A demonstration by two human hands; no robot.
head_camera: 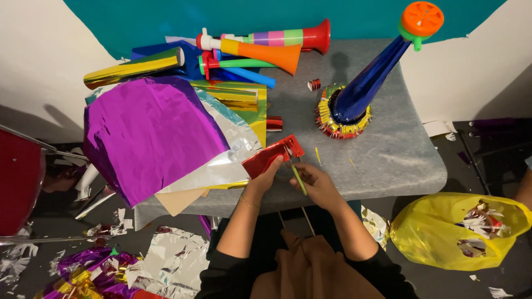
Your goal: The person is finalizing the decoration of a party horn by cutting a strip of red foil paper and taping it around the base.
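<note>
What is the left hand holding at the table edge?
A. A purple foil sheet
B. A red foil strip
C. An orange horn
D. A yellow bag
B: the left hand grips the red foil strip, while the right hand holds green-handled scissors to it.

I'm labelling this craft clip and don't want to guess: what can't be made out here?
- Scissor blades, head view: too small; open or closed unclear.
- Right hand: its grip is hidden by its own back.
- Yellow bag: contents jumbled.
- Red chair: cut off by the left edge.
</note>
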